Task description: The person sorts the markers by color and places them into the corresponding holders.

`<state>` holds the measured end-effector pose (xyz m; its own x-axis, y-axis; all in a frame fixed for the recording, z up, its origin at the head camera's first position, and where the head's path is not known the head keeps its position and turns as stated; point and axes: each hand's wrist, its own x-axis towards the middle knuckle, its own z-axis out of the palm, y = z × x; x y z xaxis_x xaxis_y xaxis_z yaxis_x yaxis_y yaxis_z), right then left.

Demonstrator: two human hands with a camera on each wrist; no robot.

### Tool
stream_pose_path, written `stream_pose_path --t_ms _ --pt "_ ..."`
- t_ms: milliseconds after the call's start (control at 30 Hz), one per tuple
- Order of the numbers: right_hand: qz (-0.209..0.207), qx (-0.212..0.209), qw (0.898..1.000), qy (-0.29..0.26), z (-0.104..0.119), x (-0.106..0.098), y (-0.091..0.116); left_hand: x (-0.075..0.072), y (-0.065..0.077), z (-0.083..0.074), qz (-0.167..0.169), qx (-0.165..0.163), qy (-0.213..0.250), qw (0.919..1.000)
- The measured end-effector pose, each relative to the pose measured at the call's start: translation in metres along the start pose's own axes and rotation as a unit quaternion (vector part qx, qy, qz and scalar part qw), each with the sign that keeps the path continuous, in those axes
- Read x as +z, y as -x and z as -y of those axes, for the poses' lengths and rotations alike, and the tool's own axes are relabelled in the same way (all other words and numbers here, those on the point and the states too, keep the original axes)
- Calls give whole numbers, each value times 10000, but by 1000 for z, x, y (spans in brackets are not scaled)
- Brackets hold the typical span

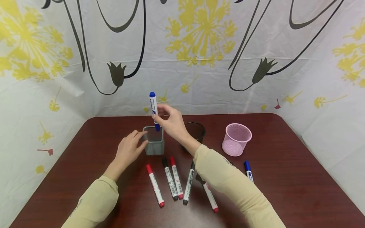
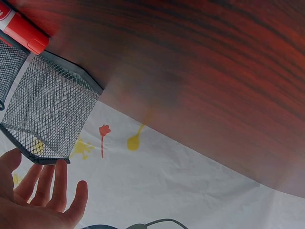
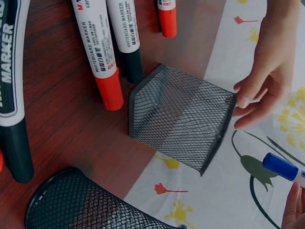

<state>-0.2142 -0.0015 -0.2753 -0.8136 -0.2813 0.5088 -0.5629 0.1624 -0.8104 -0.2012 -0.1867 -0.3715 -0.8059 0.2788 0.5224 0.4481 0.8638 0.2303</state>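
A blue whiteboard marker stands nearly upright, pinched between the thumb and fingers of my right hand. Its lower blue end is over the mouth of a grey square mesh pen holder. My left hand is at the holder's left side, fingertips touching its rim. In the left wrist view, the left hand has its fingers extended at the rim of the mesh holder. In the right wrist view, the blue marker end shows at the right edge beside the right fingers.
A black round mesh holder stands partly behind the right forearm, and a pink round mesh holder is farther right. Several red and black markers lie in front of the holders. Another blue marker lies right of the sleeve.
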Motion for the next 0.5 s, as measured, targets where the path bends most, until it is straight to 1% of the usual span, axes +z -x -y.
stream_pose_path --t_ms 167,233,500 --pt "64 157 9999 -25 -25 6 -3 1 0 0 4 -6 16 10000" --pt "55 187 9998 61 -33 9 -4 1 0 0 12 -10 23 10000" --pt "-29 301 9984 475 -46 16 -2 1 0 0 7 -6 11 10000"
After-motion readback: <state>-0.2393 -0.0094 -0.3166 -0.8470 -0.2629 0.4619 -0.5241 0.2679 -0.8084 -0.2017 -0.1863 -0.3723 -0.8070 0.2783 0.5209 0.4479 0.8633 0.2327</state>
